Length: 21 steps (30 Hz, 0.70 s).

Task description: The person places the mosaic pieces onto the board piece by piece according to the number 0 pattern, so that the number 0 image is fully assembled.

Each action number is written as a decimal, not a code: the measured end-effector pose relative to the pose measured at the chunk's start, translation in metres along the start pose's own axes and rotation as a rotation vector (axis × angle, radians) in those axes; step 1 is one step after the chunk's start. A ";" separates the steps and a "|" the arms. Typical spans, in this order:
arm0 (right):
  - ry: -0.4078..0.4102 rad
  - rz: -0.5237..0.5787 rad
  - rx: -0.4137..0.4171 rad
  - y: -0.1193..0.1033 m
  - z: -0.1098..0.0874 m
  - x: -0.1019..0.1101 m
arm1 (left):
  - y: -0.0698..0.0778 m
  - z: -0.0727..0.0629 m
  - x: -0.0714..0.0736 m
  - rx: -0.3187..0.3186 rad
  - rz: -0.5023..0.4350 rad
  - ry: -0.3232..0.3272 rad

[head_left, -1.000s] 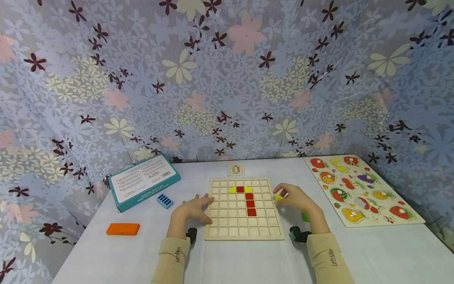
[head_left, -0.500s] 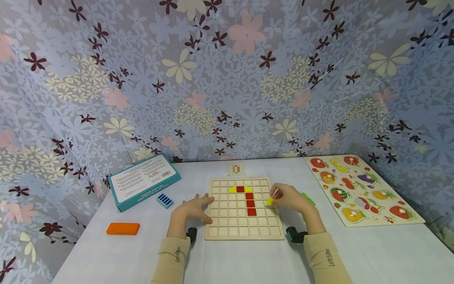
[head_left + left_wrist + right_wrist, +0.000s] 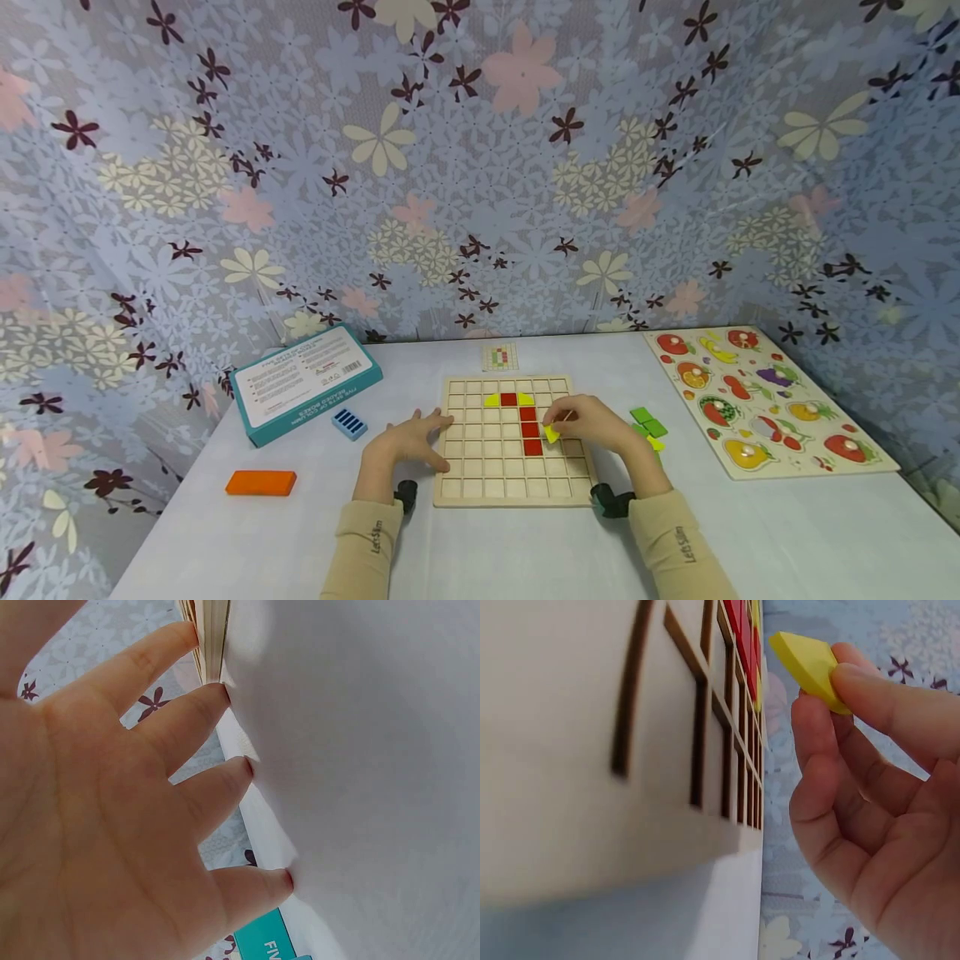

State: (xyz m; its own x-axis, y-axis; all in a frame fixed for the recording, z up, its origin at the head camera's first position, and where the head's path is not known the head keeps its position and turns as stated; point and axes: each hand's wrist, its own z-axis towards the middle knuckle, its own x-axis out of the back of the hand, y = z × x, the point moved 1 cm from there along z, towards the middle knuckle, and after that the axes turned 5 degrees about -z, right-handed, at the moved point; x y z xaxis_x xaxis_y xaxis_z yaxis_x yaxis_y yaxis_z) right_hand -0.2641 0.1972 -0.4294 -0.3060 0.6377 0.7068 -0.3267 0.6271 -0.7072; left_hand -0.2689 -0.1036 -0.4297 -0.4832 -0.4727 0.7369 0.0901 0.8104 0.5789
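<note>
A wooden grid board (image 3: 483, 492) lies on the table with red square tiles (image 3: 531, 430) in a column and one more red square higher up between two yellow tiles (image 3: 491, 401). My right hand (image 3: 592, 423) pinches a yellow tile (image 3: 808, 669) between thumb and fingertips, held over the board just right of the red column. In the right wrist view that tile shows a curved edge and a pointed corner. My left hand (image 3: 408, 442) rests at the board's left edge, fingers spread. The left wrist view shows its fingertips (image 3: 217, 694) against the board's side and the tabletop.
Green and yellow tiles (image 3: 649, 422) lie right of the board. A small pattern card (image 3: 499, 357) is behind it. Left are a teal box (image 3: 307, 383), a blue slotted block (image 3: 348, 424) and an orange block (image 3: 260, 483). A fruit puzzle board (image 3: 772, 400) lies at right.
My right hand has carried the yellow tile leftward from the board's right edge to beside the red column, uncovering the loose tiles on the table. The left hand has stayed put.
</note>
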 end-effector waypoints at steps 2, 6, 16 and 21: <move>-0.025 0.008 0.004 -0.002 0.001 -0.003 | 0.000 0.001 0.000 0.003 0.001 -0.001; -0.084 0.007 0.013 -0.008 0.003 -0.007 | 0.000 0.001 0.000 0.010 0.001 -0.004; -0.222 0.018 0.008 -0.017 0.003 -0.015 | -0.001 0.001 0.000 -0.001 0.005 -0.002; -0.237 0.012 0.030 -0.018 0.002 -0.016 | -0.001 0.001 0.000 0.001 0.006 -0.005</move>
State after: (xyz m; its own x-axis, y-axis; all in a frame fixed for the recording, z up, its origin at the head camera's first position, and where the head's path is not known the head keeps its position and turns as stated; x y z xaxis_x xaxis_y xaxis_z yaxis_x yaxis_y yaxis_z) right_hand -0.2554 0.1746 -0.4285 -0.5102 0.5198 0.6852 -0.3473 0.6043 -0.7171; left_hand -0.2699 -0.1044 -0.4307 -0.4866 -0.4663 0.7388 0.0923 0.8135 0.5742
